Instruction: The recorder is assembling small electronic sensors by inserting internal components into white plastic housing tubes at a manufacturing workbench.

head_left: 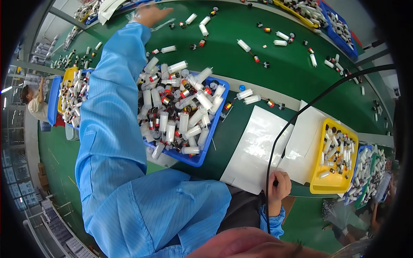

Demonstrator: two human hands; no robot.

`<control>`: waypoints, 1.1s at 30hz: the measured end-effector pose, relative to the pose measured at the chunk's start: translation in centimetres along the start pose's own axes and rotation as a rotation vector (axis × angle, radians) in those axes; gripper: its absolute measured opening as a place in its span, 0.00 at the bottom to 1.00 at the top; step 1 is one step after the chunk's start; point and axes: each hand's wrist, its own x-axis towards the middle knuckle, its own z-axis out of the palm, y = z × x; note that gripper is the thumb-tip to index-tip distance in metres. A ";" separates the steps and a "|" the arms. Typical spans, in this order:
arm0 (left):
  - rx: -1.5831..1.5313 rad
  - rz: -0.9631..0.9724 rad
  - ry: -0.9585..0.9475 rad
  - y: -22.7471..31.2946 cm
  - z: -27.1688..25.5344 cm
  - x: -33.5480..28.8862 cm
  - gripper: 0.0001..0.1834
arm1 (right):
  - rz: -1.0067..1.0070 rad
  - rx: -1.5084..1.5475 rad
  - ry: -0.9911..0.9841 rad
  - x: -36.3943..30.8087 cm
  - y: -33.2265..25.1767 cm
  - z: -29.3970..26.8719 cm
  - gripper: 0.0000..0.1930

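Stretched far up and left, near the upper edge of view, left hand point(150, 14) right by clear plastic point(165, 23) and just right of folded white sheets point(107, 10); fingers extended toward the right, any grip on the plastic impossible to tell. Drawn in low and close to the body, right hand point(280, 185) just beside the lower edge of a large white sheet point(254, 146); fingers curled narrow, with a dark spot inside the curl, held thing or shadow impossible to tell. Along that hand's left side and slantwise across the sheet, a black cable point(370, 69), running up to the right rim of view. Beside the blue left sleeve point(114, 94), a blue bin point(195, 161) heaped above its rim with pale cylinders point(204, 101), its left edge hidden by the sleeve. Between bin and large sheet, a narrow gap of dark green tabletop point(226, 144); farther right, a second white sheet point(305, 142), then a yellow tray point(333, 186) with a loose, lower pile. Beyond the bin, a pale ledge point(288, 102) as border, with a blue ball point(241, 87) close by; past it, a broad green surface point(230, 26), roomiest around the middle, between small cylinders lying well apart.
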 end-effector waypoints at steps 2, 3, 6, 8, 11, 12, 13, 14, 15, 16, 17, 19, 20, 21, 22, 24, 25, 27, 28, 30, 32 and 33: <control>-0.047 0.246 -0.102 7.2 -0.7 -4.5 0.63 | -0.024 -0.055 0.007 0.0 -0.3 0.0 0.09; -0.153 0.313 -0.331 8.9 -0.2 -5.9 0.66 | -0.040 -0.076 0.010 -0.1 -0.4 0.0 0.09; -0.052 0.402 -0.487 10.3 2.8 -6.2 0.72 | -0.034 -0.046 -0.009 0.4 -0.2 0.1 0.09; -0.043 0.357 -0.430 11.8 2.5 -5.6 0.67 | -0.033 -0.073 0.013 0.3 -0.4 0.3 0.09; -0.176 0.294 -0.476 11.9 2.7 -4.5 0.52 | -0.018 -0.102 0.036 0.2 -0.5 0.3 0.10; -0.187 0.332 -0.418 12.2 3.4 -4.1 0.48 | -0.016 -0.101 0.042 0.2 -0.5 0.3 0.10; -0.203 0.354 -0.362 11.9 4.6 -3.3 0.43 | -0.017 -0.099 0.047 0.4 -0.4 0.3 0.10; -0.175 0.470 -0.224 11.1 6.3 -1.1 0.39 | -0.027 -0.077 0.053 0.4 0.0 0.4 0.10; -0.152 0.573 -0.101 9.5 8.4 0.1 0.35 | -0.038 -0.056 0.040 0.6 0.0 0.4 0.10; -0.187 0.568 -0.129 11.0 8.7 -1.0 0.31 | -0.014 -0.066 0.019 0.7 -0.5 0.3 0.10; -0.210 0.562 -0.259 13.7 7.1 -3.0 0.30 | 0.014 -0.081 0.020 0.5 -0.8 0.3 0.10; -0.229 0.499 -0.468 15.8 1.4 -7.4 0.28 | 0.021 -0.056 0.034 0.1 -0.3 0.4 0.10; -0.343 0.578 -0.556 15.4 2.6 -6.3 0.30 | 0.004 -0.049 0.042 0.1 -0.2 0.3 0.10; -0.397 0.622 -0.594 15.1 1.8 -6.2 0.25 | -0.014 -0.041 0.048 0.1 -0.1 0.2 0.10; -0.453 0.663 -0.641 15.4 -1.4 -8.0 0.21 | -0.026 -0.035 0.046 0.5 -0.5 0.0 0.10; -0.588 0.649 -0.642 13.8 -4.7 -9.9 0.22 | -0.049 -0.003 0.049 0.2 0.1 0.2 0.10; -0.649 0.640 -0.670 13.6 -6.2 -10.7 0.23 | -0.044 -0.016 0.037 0.5 -0.4 -0.1 0.10; -0.749 0.713 -0.679 13.2 -10.3 -12.4 0.23 | -0.039 0.022 0.054 0.0 0.2 0.1 0.09; -0.761 0.763 -0.656 13.1 -12.7 -14.8 0.24 | -0.020 0.004 0.046 -0.7 0.4 -0.1 0.09; -0.764 0.939 -0.506 11.9 -14.5 -17.3 0.30 | 0.011 -0.018 0.046 -1.0 -0.1 0.2 0.08; -0.693 0.846 -0.421 6.4 -15.8 -23.4 0.30 | -0.010 0.021 0.003 0.3 -0.1 0.0 0.07; -0.674 0.906 -0.340 2.3 -14.8 -25.2 0.30 | 0.065 0.097 -0.012 0.5 -0.6 -0.3 0.07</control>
